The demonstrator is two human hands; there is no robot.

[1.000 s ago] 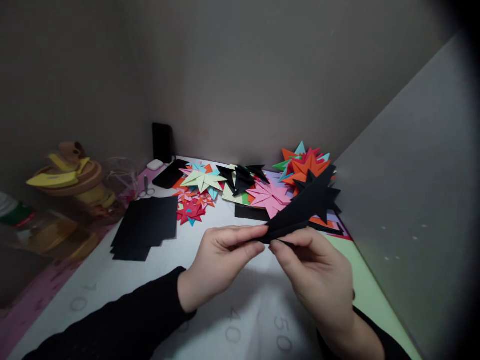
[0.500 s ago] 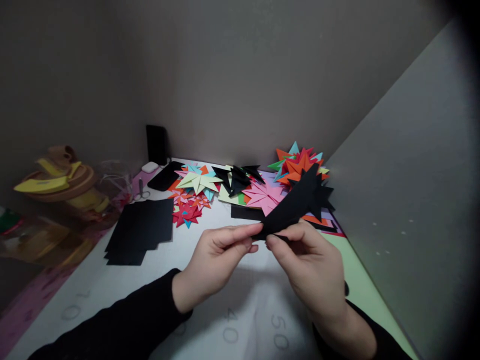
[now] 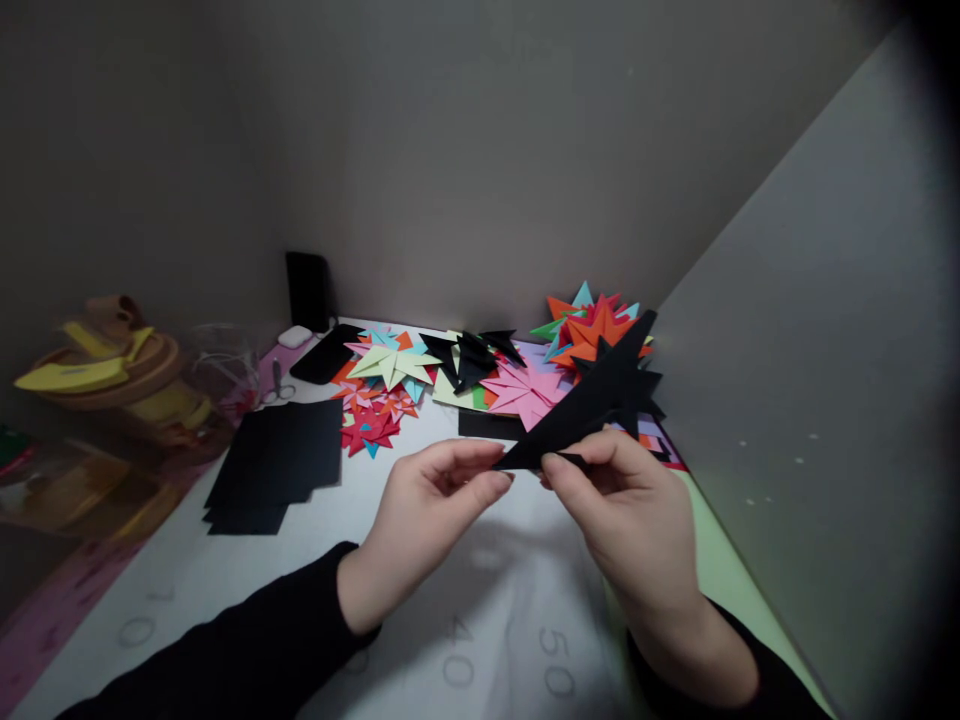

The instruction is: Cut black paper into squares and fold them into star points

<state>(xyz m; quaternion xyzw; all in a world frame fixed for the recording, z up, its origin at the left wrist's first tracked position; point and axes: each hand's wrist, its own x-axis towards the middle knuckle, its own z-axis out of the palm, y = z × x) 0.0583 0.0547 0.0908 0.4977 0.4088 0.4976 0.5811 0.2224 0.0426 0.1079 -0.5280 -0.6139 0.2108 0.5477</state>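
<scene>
Head view, black paper [image 3: 581, 412], orange star [image 3: 596, 328] part-hidden

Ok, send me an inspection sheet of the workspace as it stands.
Surface: white tabletop, numbers written on it
Job's things: folded black paper, held up; black sheets overlapping at left
Clutter: paper stars along the back; scissors and flat dark device, back left
Hands: right hand pinches the folded black paper; left hand at its tip, grip unclear
Cables: nothing clearly seen
Surroundings: grey wall behind; blurred containers at far left

Two hands [image 3: 641, 510] and one held black paper strip [image 3: 579, 403] at centre, one pair of scissors [image 3: 277, 377] left of centre
</scene>
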